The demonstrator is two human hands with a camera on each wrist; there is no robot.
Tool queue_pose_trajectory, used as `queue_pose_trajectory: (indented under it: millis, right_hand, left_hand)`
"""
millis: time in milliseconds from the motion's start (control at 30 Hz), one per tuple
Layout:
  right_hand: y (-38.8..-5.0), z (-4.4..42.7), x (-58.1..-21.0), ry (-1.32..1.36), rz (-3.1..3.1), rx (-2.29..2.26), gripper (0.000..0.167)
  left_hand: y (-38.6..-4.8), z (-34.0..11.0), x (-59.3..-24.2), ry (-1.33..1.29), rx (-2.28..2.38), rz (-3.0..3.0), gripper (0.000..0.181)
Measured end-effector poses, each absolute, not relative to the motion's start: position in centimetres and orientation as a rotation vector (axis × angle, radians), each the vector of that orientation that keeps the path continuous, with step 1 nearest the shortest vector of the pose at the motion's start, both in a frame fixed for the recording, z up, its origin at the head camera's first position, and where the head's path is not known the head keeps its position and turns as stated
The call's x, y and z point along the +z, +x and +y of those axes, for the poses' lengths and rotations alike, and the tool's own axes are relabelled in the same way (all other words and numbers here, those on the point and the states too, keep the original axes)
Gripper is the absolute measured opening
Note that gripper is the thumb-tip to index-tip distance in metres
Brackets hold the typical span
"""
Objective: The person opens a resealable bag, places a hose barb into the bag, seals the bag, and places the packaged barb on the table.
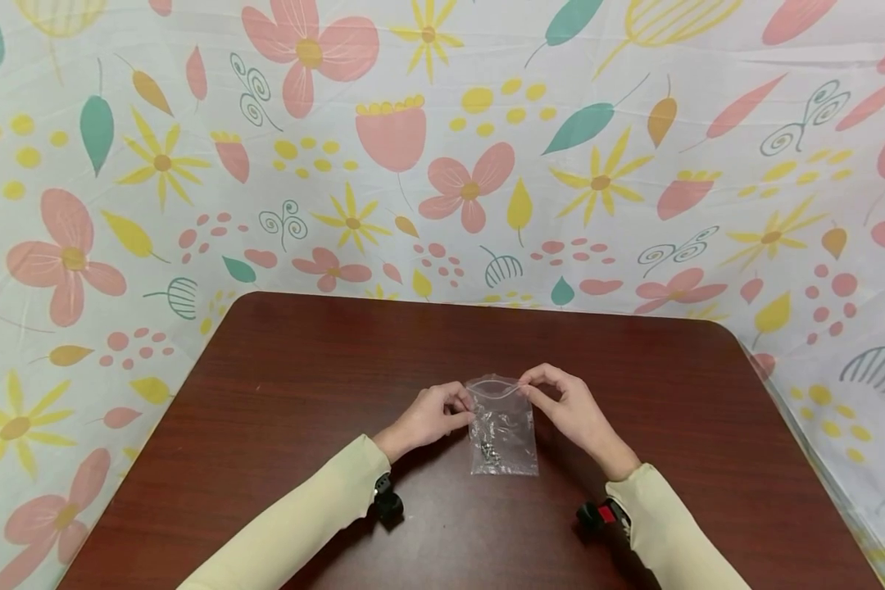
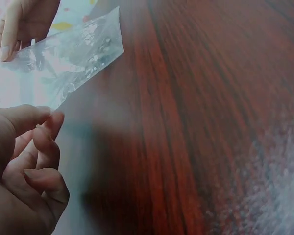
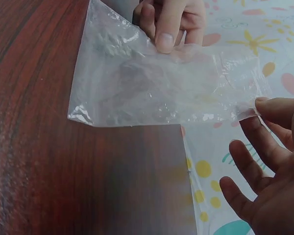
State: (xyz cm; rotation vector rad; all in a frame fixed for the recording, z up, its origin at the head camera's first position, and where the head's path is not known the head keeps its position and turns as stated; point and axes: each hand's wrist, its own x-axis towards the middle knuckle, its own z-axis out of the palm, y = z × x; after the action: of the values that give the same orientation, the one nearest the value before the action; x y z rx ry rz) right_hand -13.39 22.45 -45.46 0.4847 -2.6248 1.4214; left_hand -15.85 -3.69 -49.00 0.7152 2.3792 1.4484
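Note:
Between the two hands hangs a clear zip bag, its top edge parted a little. Small metallic pieces lie at the bottom left inside it; their kind is too small to tell. My left hand pinches the bag's left side below the top, thumb against fingers. At the top right corner, my right hand pinches the bag between thumb and index finger. In the right wrist view the other fingers of the right hand spread away from the plastic.
A dark reddish-brown wooden table with rounded back corners lies under the hands. Behind it hangs a white cloth printed with flowers and leaves. Black wrist cameras sit at the left cuff and the right cuff.

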Motion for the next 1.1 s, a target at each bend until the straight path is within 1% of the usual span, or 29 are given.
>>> queue_pose_trajectory:
  millis: [233, 533, 1100]
  right_hand:
    - [-13.54, 22.85, -45.27, 0.436, -2.593, 1.414, 0.006]
    - [-13.43, 23.01, -44.89, 0.394, -2.597, 1.396, 0.006]
    - [-13.79, 23.27, -45.19, 0.366, -2.584, 1.392, 0.005]
  left_hand:
    - [-15.86, -3.65, -48.59, 0.728, 1.507, 2.383, 0.005]
    - [-15.71, -3.64, -49.09, 0.673, 1.572, 2.353, 0.005]
    - [-16.06, -3.61, -49.49, 0.668, 1.609, 2.38, 0.009]
